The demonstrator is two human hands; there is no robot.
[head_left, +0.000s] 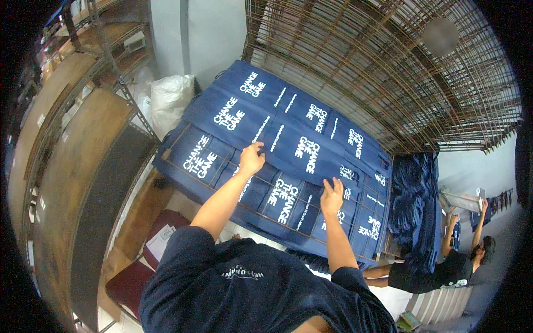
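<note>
A long navy cloth piece [286, 145] with white printing lies across a wire drying rack [261, 213], over other printed navy pieces. My left hand [252, 160] is closed at its near edge, with the fingertips pinching the cloth. Farther right along the same edge, my right hand [332, 200] has its thumb and fingers on the cloth, pinching it. Both arms reach forward over the near row of printed pieces [283, 200]. More printed pieces [255, 83] lie flat in the far row.
Behind the cloth, a stack of raised wire racks [355, 61] leans overhead. Brown boards [91, 161] stand on the left, near a white sack [172, 100]. Dark garments [413, 205] hang or pile at the right, where another person [438, 272] works with raised arms. A maroon seat [130, 286] holds papers.
</note>
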